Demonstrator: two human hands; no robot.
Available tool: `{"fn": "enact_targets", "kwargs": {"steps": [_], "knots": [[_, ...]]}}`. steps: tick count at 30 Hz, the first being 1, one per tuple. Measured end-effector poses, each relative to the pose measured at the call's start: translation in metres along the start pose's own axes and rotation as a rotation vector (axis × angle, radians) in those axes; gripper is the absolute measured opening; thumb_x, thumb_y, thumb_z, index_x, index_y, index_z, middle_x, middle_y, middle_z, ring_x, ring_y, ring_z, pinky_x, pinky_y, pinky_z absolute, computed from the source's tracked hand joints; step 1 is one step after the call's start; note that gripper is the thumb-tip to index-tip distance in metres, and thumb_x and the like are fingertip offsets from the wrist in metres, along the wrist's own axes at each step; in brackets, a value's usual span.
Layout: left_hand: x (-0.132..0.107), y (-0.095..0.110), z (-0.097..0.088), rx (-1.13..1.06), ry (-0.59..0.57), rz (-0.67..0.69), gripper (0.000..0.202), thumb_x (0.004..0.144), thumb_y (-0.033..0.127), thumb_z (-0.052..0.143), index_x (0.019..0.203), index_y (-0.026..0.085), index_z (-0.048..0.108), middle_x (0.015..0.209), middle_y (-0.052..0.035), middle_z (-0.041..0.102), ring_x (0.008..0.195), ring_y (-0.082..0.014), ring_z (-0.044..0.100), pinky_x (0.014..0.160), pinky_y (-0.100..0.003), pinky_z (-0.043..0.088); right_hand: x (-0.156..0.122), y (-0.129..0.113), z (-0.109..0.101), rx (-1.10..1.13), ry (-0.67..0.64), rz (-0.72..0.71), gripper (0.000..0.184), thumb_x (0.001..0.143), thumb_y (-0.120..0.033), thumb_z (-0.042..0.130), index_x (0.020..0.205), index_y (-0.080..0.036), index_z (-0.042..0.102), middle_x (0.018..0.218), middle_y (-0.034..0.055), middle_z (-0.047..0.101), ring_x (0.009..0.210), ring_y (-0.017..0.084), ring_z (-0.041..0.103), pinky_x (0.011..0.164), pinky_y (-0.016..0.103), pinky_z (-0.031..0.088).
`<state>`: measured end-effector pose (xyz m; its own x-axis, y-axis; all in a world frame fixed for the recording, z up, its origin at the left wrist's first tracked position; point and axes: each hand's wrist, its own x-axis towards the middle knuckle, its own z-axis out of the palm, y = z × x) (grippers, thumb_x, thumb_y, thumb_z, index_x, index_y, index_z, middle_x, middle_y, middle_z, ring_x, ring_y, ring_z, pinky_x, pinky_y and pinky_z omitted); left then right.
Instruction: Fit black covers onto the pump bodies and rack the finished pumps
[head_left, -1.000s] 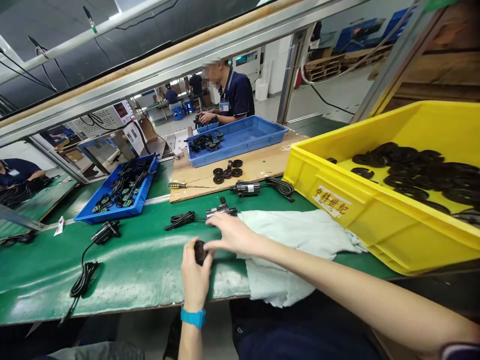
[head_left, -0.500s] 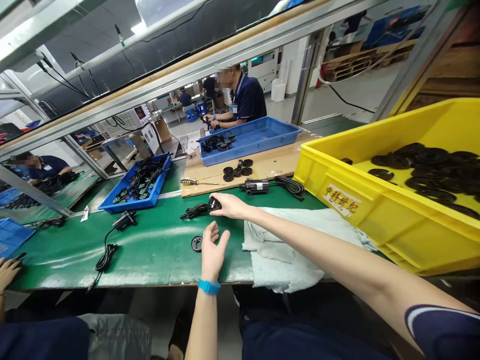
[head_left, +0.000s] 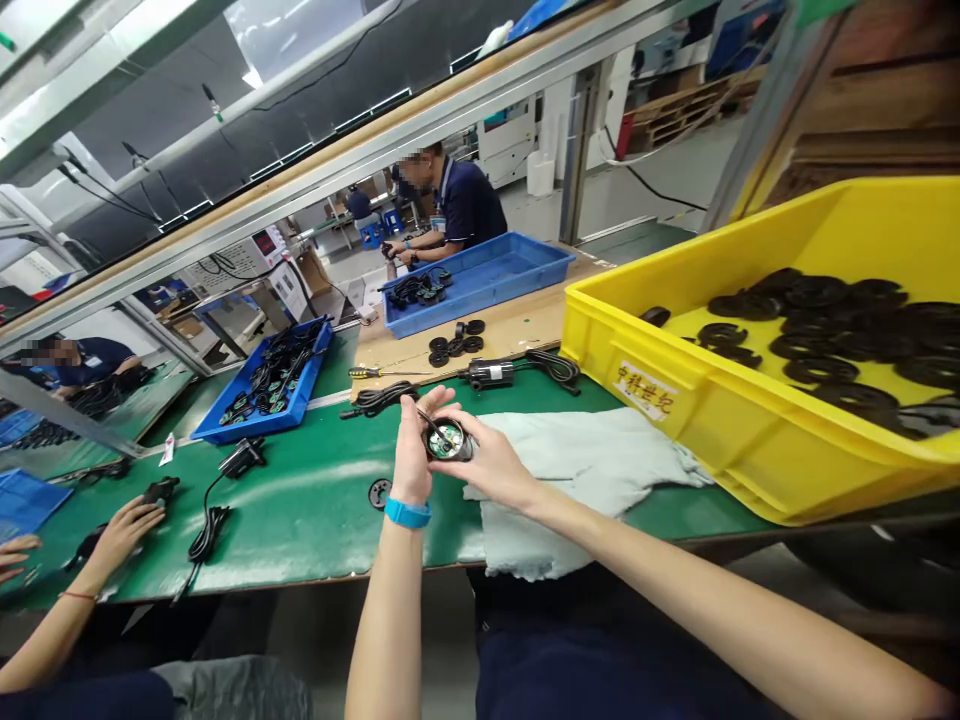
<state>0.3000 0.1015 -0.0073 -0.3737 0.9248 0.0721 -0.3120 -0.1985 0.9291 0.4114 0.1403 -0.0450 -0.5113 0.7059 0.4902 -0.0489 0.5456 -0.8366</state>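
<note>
Green workbench, yellow crate labelled 中科世纪; left hand, right hand clasping round black housing.

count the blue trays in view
3: one blue plastic tray on the cardboard sheet, one on the green bench, one at far left, cut off by the frame

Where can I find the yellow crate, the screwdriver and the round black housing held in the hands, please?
Yellow crate (head_left: 720,440), head view, front wall.
Screwdriver (head_left: 367,372), head view, handle.
Round black housing (head_left: 448,456), head view, lower rim.
</note>
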Motion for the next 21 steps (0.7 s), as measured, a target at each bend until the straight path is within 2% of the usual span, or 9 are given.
{"fn": "enact_targets", "kwargs": {"steps": [3, 6, 8, 11, 13, 15, 18, 21], "knots": [[-0.013, 0.006, 0.032, 0.184, -0.246, 0.043, 0.082, 0.092, 0.082, 0.035, 0.124, 0.016, 0.072, 0.126, -0.0138, 0.073, 0.113, -0.0286, 0.070, 0.102, -0.041, 0.054, -0.030, -0.006, -0.022, -0.010, 0.212, -0.059, 0.056, 0.081, -0.040, 0.082, 0.128, -0.021, 0.059, 0.126, 0.0089, 0.069, 0.119, 0.027, 0.065, 0.105, 0.039, 0.052], [-0.017, 0.002, 0.057, 0.310, -0.447, 0.023, 0.087, 0.091, 0.084, 0.030, 0.127, 0.017, 0.072, 0.123, -0.0128, 0.075, 0.114, -0.0288, 0.070, 0.103, -0.040, 0.053, -0.055, 0.000, -0.041, -0.129, 0.329, -0.072, 0.061, 0.080, -0.047, 0.084, 0.130, -0.021, 0.059, 0.124, 0.0110, 0.070, 0.118, 0.030, 0.067, 0.104, 0.043, 0.054], [-0.013, -0.008, 0.069, 0.379, -0.527, -0.026, 0.089, 0.089, 0.086, 0.028, 0.124, 0.018, 0.073, 0.120, -0.0121, 0.076, 0.114, -0.0294, 0.070, 0.104, -0.041, 0.053, -0.067, 0.010, -0.051, -0.194, 0.356, -0.040, 0.065, 0.078, -0.050, 0.085, 0.130, -0.020, 0.059, 0.122, 0.0122, 0.071, 0.116, 0.032, 0.068, 0.102, 0.045, 0.056], [-0.003, -0.029, 0.078, 0.462, -0.587, -0.104, 0.089, 0.087, 0.088, 0.028, 0.117, 0.020, 0.077, 0.116, -0.0108, 0.078, 0.116, -0.0306, 0.069, 0.107, -0.043, 0.051, -0.079, 0.027, -0.060, -0.239, 0.373, 0.049, 0.065, 0.077, -0.049, 0.086, 0.128, -0.020, 0.058, 0.119, 0.0125, 0.072, 0.111, 0.033, 0.071, 0.097, 0.047, 0.058], [0.005, -0.043, 0.080, 0.499, -0.582, -0.151, 0.090, 0.086, 0.089, 0.026, 0.108, 0.021, 0.081, 0.111, -0.0102, 0.079, 0.115, -0.0310, 0.069, 0.108, -0.044, 0.050, -0.082, 0.035, -0.062, -0.252, 0.367, 0.080, 0.062, 0.079, -0.048, 0.085, 0.127, -0.021, 0.057, 0.118, 0.0123, 0.072, 0.110, 0.033, 0.071, 0.096, 0.047, 0.059], [0.010, -0.052, 0.078, 0.533, -0.529, -0.205, 0.089, 0.087, 0.089, 0.026, 0.100, 0.021, 0.082, 0.108, -0.0100, 0.079, 0.115, -0.0308, 0.069, 0.110, -0.044, 0.049, -0.082, 0.038, -0.062, -0.257, 0.357, 0.058, 0.058, 0.082, -0.048, 0.082, 0.127, -0.021, 0.055, 0.118, 0.0125, 0.072, 0.110, 0.032, 0.071, 0.096, 0.047, 0.059], [0.005, -0.059, 0.068, 0.480, -0.332, -0.293, 0.084, 0.091, 0.084, 0.030, 0.097, 0.018, 0.082, 0.111, -0.0114, 0.079, 0.119, -0.0307, 0.068, 0.113, -0.044, 0.047, -0.079, 0.039, -0.062, -0.249, 0.353, 0.019, 0.056, 0.084, -0.049, 0.080, 0.125, -0.022, 0.053, 0.116, 0.0128, 0.071, 0.109, 0.032, 0.070, 0.095, 0.048, 0.059], [-0.019, -0.068, 0.053, 0.293, -0.113, -0.249, 0.073, 0.096, 0.076, 0.037, 0.114, 0.016, 0.074, 0.128, -0.0128, 0.073, 0.130, -0.0314, 0.062, 0.115, -0.047, 0.046, -0.075, 0.043, -0.063, -0.248, 0.390, 0.066, 0.062, 0.079, -0.052, 0.084, 0.123, -0.022, 0.051, 0.114, 0.0130, 0.069, 0.108, 0.033, 0.070, 0.094, 0.049, 0.059]]}}
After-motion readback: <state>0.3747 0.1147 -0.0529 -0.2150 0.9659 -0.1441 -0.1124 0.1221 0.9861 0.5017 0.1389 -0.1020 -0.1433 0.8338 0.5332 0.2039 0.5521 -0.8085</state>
